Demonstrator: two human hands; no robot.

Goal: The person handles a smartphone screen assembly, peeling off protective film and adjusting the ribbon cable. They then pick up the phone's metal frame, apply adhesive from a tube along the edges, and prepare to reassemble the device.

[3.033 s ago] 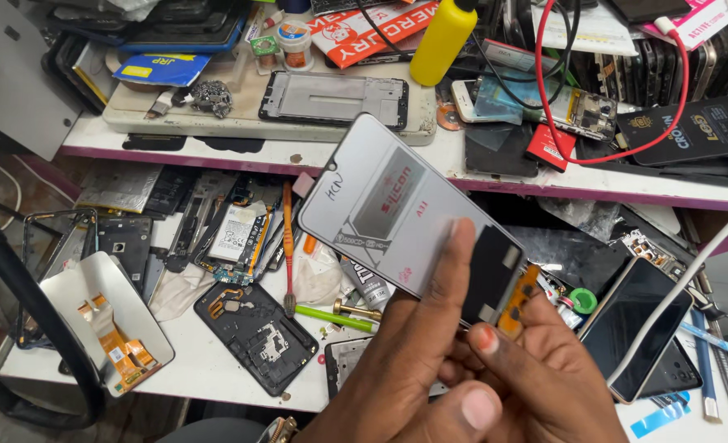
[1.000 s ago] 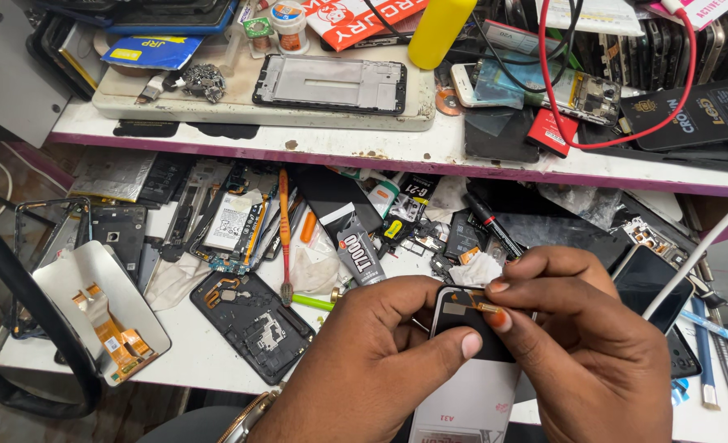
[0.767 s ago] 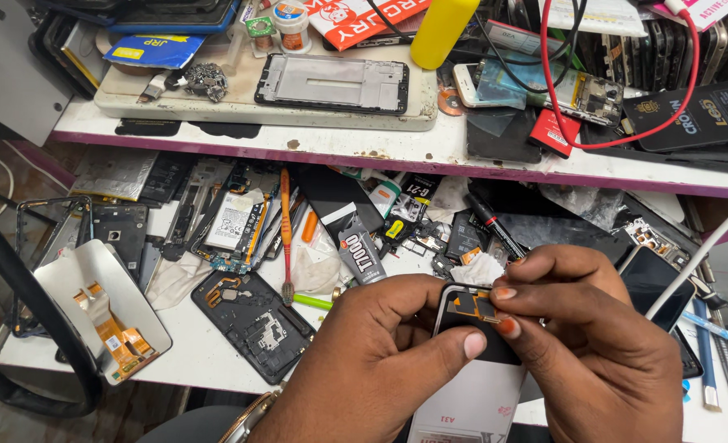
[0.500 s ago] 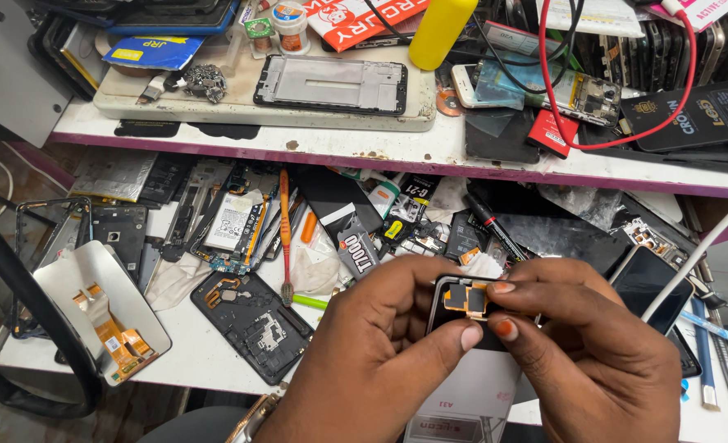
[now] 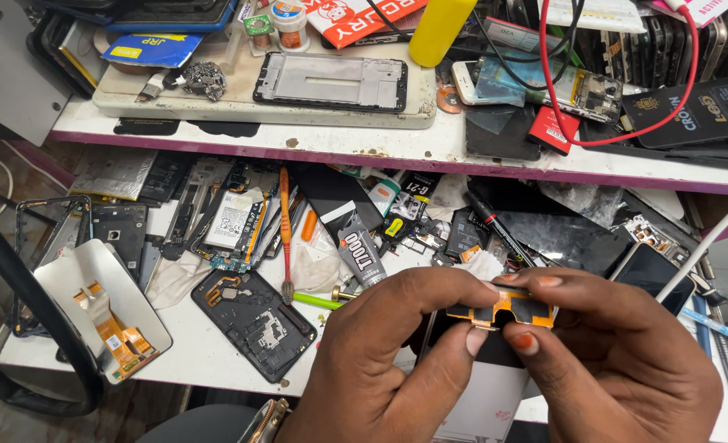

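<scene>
Both hands hold a phone screen point(image 5: 483, 385) low over the counter point(image 5: 208, 361). The left hand point(image 5: 397, 361) and the right hand point(image 5: 618, 361) each pinch the orange flex point(image 5: 503, 310) at the screen's top edge, thumbs below, fingers above. I judge the flex can crease or tear if they bend it too sharply. The glass can slip onto the cluttered parts below.

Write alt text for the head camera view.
Both hands, left hand and right hand, pinch the orange flex cable at the top of a phone display panel. Behind them, a white workbench is cluttered with phone parts, a glue tube and an orange screwdriver.
</scene>
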